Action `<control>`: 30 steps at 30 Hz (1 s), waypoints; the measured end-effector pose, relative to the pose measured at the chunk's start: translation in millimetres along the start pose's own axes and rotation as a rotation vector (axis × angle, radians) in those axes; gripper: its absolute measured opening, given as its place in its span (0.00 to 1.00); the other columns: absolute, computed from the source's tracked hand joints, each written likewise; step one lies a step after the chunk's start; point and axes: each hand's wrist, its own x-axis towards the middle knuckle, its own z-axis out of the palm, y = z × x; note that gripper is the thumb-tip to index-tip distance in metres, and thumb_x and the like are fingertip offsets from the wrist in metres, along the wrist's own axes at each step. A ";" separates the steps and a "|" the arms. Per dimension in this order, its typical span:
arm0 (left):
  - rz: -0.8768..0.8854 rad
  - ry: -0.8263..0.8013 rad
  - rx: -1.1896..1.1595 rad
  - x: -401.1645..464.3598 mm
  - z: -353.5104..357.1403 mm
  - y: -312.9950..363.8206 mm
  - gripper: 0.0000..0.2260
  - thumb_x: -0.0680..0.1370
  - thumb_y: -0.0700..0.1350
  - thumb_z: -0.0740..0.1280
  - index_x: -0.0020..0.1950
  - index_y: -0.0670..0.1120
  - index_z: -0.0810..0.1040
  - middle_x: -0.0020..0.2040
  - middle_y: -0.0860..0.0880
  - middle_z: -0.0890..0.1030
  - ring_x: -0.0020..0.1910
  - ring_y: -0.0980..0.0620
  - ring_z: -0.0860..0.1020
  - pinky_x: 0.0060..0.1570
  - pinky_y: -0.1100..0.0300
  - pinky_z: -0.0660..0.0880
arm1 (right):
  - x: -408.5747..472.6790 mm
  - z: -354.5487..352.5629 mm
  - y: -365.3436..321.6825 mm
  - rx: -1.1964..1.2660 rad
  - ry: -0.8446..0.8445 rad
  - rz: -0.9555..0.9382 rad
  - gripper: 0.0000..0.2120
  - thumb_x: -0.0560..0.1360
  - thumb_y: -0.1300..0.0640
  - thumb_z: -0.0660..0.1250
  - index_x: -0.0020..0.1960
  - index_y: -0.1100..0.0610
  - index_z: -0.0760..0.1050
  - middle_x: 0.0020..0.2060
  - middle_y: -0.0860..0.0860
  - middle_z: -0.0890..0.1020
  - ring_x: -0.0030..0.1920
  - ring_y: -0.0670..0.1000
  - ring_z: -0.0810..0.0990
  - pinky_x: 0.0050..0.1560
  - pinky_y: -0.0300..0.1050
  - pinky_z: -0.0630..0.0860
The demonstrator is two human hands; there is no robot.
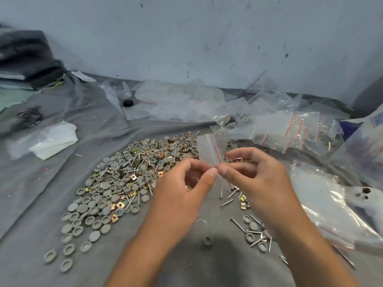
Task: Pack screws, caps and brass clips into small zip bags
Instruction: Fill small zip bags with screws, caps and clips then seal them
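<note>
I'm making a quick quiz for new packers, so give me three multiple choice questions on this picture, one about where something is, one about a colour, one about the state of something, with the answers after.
1. Where does the big pile of caps, screws and clips lie relative to the hands?
A. to their left
B. to their right
C. behind the person

2. What colour is the zip strip on the small zip bag being held?
A. blue
B. red
C. green

3. What are the hands doing?
A. both rest flat on the cloth
B. one holds a screwdriver
C. both pinch the small zip bag

Answers:
1 A, the pile spreads over the grey cloth left of the left hand.
2 B, a red line runs along the bag's top.
3 C, left hand and right hand meet fingertip to fingertip on the bag's lower edge.
</note>
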 end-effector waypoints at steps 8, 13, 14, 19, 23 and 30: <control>-0.039 0.065 0.250 -7.6 -19.2 -12.6 0.13 0.78 0.59 0.65 0.40 0.52 0.78 0.30 0.57 0.76 0.30 0.60 0.72 0.32 0.61 0.65 | -7.8 46.5 20.6 0.168 0.026 0.031 0.21 0.59 0.55 0.80 0.46 0.58 0.74 0.34 0.53 0.87 0.34 0.44 0.84 0.33 0.30 0.75; -0.102 0.118 0.267 -6.6 -33.8 -15.2 0.12 0.81 0.53 0.62 0.41 0.53 0.81 0.29 0.60 0.77 0.28 0.61 0.72 0.29 0.65 0.63 | -0.9 60.5 19.2 0.265 0.004 0.104 0.17 0.63 0.58 0.79 0.48 0.57 0.75 0.32 0.47 0.85 0.31 0.41 0.82 0.30 0.28 0.72; -0.113 0.145 0.262 -5.5 -35.8 -15.1 0.12 0.81 0.53 0.62 0.42 0.54 0.81 0.29 0.61 0.78 0.27 0.61 0.72 0.28 0.66 0.64 | 0.1 61.4 19.9 0.249 0.045 0.092 0.14 0.66 0.59 0.79 0.47 0.57 0.76 0.31 0.45 0.83 0.31 0.42 0.82 0.30 0.29 0.72; -0.108 0.309 0.281 -3.8 -43.4 -11.7 0.06 0.76 0.53 0.64 0.44 0.54 0.79 0.37 0.58 0.83 0.36 0.60 0.80 0.39 0.55 0.77 | -1.4 67.4 21.5 0.030 0.256 -0.084 0.09 0.74 0.60 0.76 0.45 0.49 0.77 0.37 0.49 0.84 0.34 0.46 0.85 0.34 0.35 0.77; -0.038 0.428 0.204 -5.7 -36.7 -9.7 0.11 0.77 0.47 0.71 0.48 0.55 0.68 0.40 0.56 0.83 0.37 0.61 0.82 0.39 0.53 0.79 | -7.9 94.1 22.1 -0.033 0.117 -0.124 0.09 0.73 0.58 0.75 0.45 0.49 0.76 0.37 0.44 0.83 0.35 0.43 0.83 0.36 0.36 0.76; 0.216 0.511 0.458 -1.3 -67.2 -12.0 0.13 0.73 0.30 0.67 0.41 0.48 0.80 0.44 0.55 0.83 0.46 0.56 0.81 0.47 0.55 0.77 | 0.5 116.6 23.6 0.188 -0.001 0.064 0.09 0.72 0.65 0.72 0.46 0.55 0.74 0.29 0.45 0.77 0.41 0.57 0.82 0.40 0.52 0.78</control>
